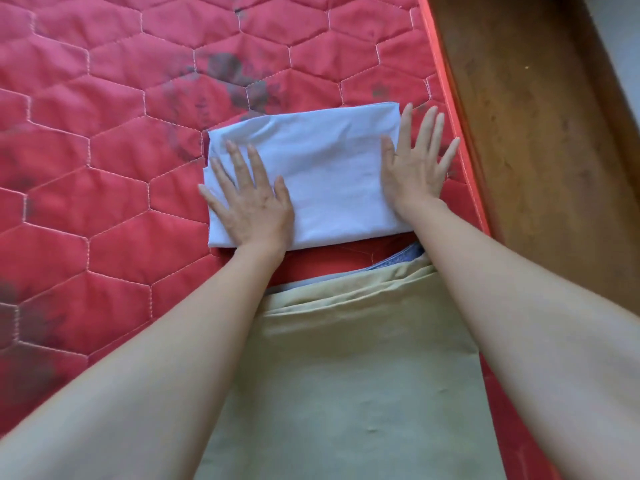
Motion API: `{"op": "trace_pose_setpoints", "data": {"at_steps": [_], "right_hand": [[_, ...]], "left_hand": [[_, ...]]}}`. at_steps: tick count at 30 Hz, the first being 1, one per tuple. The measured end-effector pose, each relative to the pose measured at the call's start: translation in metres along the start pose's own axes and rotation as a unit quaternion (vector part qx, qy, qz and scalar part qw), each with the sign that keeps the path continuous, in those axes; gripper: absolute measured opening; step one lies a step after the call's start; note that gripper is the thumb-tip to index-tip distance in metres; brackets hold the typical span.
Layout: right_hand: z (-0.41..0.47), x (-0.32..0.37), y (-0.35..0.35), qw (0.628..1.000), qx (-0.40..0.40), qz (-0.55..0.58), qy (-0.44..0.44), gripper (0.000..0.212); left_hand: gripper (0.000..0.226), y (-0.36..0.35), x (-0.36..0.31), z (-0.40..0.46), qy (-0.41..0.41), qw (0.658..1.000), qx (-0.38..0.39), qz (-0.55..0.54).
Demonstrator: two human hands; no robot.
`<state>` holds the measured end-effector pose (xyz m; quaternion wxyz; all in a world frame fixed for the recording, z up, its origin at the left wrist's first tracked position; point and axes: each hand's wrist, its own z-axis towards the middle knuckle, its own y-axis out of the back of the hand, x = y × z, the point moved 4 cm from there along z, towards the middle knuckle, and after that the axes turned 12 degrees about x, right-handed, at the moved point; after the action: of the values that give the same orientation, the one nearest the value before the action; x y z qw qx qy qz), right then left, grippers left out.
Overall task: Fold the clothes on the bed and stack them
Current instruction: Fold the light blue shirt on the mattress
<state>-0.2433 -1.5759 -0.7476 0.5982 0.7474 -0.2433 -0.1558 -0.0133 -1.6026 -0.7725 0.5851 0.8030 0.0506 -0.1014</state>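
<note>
A pale yellow-green folded garment (pixel 360 358) lies nearest, between the forearms, with a blue patterned edge (pixel 405 256) showing beneath its far corner; this appears to be the stack. Beyond it, both hands lie flat with fingers spread. The left hand (pixel 249 199) presses the near left corner of the folded light blue garment (pixel 311 168); the right hand (pixel 415 161) rests across its right edge. Judged status: this fold is complete. Remaining: transfer to the stack. The red quilted bed (pixel 104 133) shows no other clothes in view.
</note>
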Motion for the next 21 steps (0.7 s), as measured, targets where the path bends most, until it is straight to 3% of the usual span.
{"op": "trace_pose_setpoints", "data": {"at_steps": [2, 3, 5, 7, 9, 11, 13, 17, 19, 21], "right_hand": [[-0.017, 0.008, 0.006, 0.997, -0.066, 0.010, 0.047, 0.058], [-0.024, 0.013, 0.003, 0.994, -0.059, 0.008, 0.093, 0.058], [-0.035, 0.016, -0.017, 0.987, 0.045, -0.002, 0.153, 0.060], [-0.035, 0.009, -0.030, 0.979, 0.144, 0.003, 0.144, 0.063], [-0.030, 0.011, -0.024, 0.975, 0.183, -0.007, 0.122, 0.064], [-0.035, 0.019, -0.008, 0.976, 0.192, -0.028, 0.101, 0.063], [-0.057, 0.030, 0.013, 0.985, 0.134, -0.030, 0.102, 0.057], [-0.155, 0.060, 0.046, 0.978, 0.001, 0.056, 0.202, 0.039], [-0.208, 0.073, 0.051, 0.968, -0.020, 0.087, 0.236, 0.034], [-0.260, 0.086, 0.049, 0.963, -0.028, 0.110, 0.245, 0.033]], "left_hand": [[0.061, 0.001, 0.003, -0.008, -0.032, 0.999, -0.007, 0.022], [0.061, -0.001, 0.005, -0.012, -0.049, 0.998, 0.000, 0.028], [0.061, -0.006, 0.008, -0.015, -0.059, 0.997, 0.035, 0.021], [0.062, -0.008, 0.006, -0.014, -0.046, 0.996, 0.073, 0.011], [0.065, 0.000, 0.003, -0.010, -0.033, 0.993, 0.112, 0.018], [0.067, 0.015, 0.002, -0.012, -0.041, 0.986, 0.162, 0.028], [0.063, 0.036, 0.005, -0.025, -0.074, 0.981, 0.175, 0.031], [0.039, 0.091, 0.036, -0.098, -0.178, 0.983, 0.003, -0.031], [0.031, 0.106, 0.064, -0.146, -0.206, 0.975, -0.078, -0.032], [0.031, 0.105, 0.099, -0.190, -0.206, 0.972, -0.111, -0.018]]}}
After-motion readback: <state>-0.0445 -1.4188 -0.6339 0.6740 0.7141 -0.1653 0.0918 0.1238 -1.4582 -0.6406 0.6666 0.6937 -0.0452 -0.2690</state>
